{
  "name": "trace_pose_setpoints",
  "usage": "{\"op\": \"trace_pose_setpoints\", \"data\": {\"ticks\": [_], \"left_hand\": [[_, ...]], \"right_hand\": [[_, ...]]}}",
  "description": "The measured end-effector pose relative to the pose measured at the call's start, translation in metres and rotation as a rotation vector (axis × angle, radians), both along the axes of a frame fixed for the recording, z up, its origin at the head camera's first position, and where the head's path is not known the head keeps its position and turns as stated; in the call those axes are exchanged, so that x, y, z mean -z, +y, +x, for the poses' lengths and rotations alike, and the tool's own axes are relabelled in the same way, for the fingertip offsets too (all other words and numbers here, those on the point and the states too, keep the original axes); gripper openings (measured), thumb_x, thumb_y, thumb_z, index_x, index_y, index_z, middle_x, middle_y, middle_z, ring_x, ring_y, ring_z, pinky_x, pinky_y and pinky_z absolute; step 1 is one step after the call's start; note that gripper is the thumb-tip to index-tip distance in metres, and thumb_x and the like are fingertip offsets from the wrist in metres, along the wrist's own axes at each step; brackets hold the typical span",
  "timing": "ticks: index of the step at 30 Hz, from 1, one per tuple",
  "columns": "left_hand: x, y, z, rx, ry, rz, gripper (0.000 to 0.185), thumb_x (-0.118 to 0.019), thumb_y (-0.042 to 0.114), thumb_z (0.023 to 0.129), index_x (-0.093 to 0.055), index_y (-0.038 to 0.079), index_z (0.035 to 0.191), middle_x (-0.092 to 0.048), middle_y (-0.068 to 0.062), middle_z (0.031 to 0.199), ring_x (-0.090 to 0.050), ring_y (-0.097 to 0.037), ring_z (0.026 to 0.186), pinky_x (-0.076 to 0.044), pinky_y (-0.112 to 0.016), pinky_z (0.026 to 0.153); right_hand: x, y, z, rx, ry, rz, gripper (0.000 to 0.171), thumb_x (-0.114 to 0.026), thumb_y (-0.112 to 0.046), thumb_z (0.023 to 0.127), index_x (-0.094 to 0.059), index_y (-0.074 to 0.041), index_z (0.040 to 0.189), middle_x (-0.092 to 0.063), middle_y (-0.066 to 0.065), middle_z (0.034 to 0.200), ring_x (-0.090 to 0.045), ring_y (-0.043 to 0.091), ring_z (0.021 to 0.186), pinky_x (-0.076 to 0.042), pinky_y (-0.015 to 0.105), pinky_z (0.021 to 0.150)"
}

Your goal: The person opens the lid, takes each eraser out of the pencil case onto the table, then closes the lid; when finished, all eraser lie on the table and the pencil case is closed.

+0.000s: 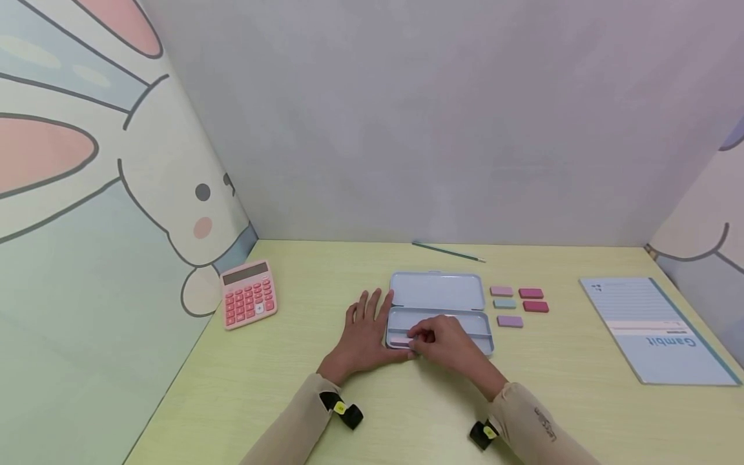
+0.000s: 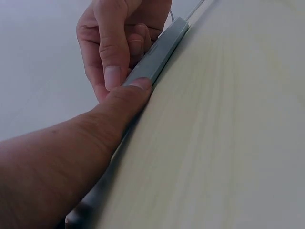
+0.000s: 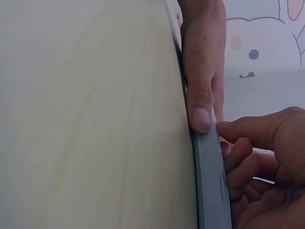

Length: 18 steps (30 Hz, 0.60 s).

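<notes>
Both hands are working at the open pencil case [image 1: 438,310] lying near the middle of the yellow-green desk [image 1: 302,381]. Flat on the desk, the left hand [image 1: 363,336] is spreading its fingers straight and relaxed, with its thumb pressing against the case's left end; the left wrist view is showing that thumb [image 2: 128,98] touching the grey-blue wall of the case. Over the front tray, the right hand [image 1: 444,342] is curling its fingers and pinching a pale pink eraser [image 1: 400,341] that is sitting in the tray's left part. That eraser is lying flat with its long axis running from 9 o'clock to 3 o'clock, parallel to the tray's long side. The case itself is stretching the same way, with its lid folded back toward 12 o'clock.

At 3 o'clock from the case, five more erasers [image 1: 517,303] are lying in a small cluster, all with their long sides set left to right. A green pencil [image 1: 449,252] is resting at 12 o'clock beyond the lid, slanting slightly. A pink calculator [image 1: 248,294] is sitting well apart at 9 o'clock, and a pale blue notebook [image 1: 657,329] is lying far out at 3 o'clock.
</notes>
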<state>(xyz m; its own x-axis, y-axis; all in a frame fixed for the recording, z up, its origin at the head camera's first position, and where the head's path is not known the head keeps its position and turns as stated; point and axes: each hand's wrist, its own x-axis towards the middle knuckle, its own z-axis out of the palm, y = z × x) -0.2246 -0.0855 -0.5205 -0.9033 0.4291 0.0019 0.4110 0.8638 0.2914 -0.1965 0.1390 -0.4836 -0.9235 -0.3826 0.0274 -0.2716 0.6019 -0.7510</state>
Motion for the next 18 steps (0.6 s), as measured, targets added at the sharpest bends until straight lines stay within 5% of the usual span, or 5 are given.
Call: {"op": "trace_pose_setpoints", "data": {"ticks": [18], "left_hand": [[-0.0020,0.0006,0.0016,0.000,-0.016,0.013,0.130,-0.068,0.086,0.082,-0.005,0.021,0.175,-0.012,-0.014,0.182,-0.008,-0.043,0.169,-0.018,-0.063,0.131]], "right_hand": [[-0.0012,-0.0031,0.0038,0.064,0.041,-0.004,0.007,-0.075,-0.012,0.099,-0.082,-0.011,0.098,-0.070,-0.006,0.078,-0.052,0.004,0.066,-0.043,0.021,0.061]]}}
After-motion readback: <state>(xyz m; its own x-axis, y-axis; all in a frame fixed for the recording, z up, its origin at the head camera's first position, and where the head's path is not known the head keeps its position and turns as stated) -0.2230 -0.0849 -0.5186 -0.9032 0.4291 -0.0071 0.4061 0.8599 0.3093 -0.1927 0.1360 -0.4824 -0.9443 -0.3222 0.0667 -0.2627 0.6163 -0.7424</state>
